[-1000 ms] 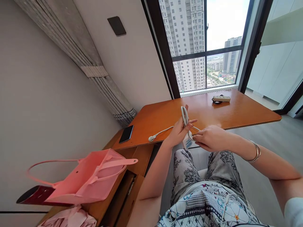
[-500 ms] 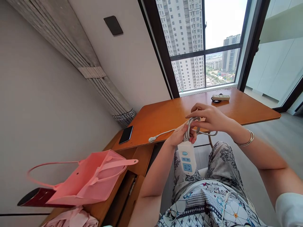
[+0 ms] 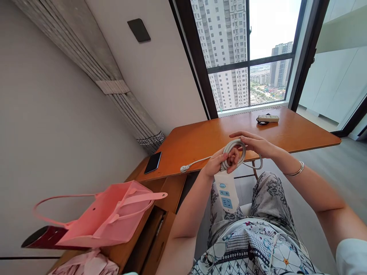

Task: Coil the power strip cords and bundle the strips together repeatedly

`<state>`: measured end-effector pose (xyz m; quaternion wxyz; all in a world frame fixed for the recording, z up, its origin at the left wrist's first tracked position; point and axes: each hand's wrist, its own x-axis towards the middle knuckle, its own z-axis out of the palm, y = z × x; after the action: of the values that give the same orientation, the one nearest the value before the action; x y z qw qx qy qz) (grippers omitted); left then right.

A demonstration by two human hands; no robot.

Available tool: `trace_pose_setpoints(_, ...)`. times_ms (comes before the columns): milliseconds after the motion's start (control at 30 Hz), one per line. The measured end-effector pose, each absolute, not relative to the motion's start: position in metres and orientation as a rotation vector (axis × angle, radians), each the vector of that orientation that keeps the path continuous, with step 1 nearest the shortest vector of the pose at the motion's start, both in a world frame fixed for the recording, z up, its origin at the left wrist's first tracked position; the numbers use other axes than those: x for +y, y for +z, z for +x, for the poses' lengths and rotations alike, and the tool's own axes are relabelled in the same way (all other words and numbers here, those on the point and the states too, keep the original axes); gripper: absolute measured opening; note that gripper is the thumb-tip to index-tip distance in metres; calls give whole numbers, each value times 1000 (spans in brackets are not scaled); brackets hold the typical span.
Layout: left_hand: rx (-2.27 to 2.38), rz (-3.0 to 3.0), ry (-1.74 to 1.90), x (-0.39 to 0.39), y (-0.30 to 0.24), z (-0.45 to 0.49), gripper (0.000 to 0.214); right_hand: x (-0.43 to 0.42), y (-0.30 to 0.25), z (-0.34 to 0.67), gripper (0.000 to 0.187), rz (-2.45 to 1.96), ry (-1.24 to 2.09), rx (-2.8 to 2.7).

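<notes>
A white power strip (image 3: 227, 196) with blue sockets is hanging just in front of the table's (image 3: 197, 133) near edge, above patterned trousers (image 3: 269, 200). Its pale cable coil (image 3: 229, 146) is rising from it, overlapping that edge. The left hand (image 3: 217, 162) is clamping the coil, fingers curling through the ring, presumably so the loops aren't spreading and the strip isn't dropping. The right hand (image 3: 258, 146) is arching against the coil's other side, fingers extending; from where I'm standing, I cannot tell whether it is pinching cord. On the table's near left edge a white plug (image 3: 185, 168) is lying; a dark phone (image 3: 153, 163) is resting farther left. A cream power strip (image 3: 268, 118) is sitting toward the table's far right. A pink bag (image 3: 114, 214) is gaping open left of the table.
</notes>
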<state>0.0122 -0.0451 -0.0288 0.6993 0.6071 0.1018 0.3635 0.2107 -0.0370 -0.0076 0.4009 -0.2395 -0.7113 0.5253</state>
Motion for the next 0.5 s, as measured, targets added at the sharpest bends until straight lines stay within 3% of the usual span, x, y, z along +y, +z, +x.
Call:
trace_pose_setpoints(133, 277, 1321, 844, -44, -31, 13, 52, -39, -9, 207, 43, -617, 1397, -1637)
trace_pose_setpoints(500, 367, 1509, 733, -39, -12, 1, 42, -43, -2, 207, 46, -642, 1095, -1714)
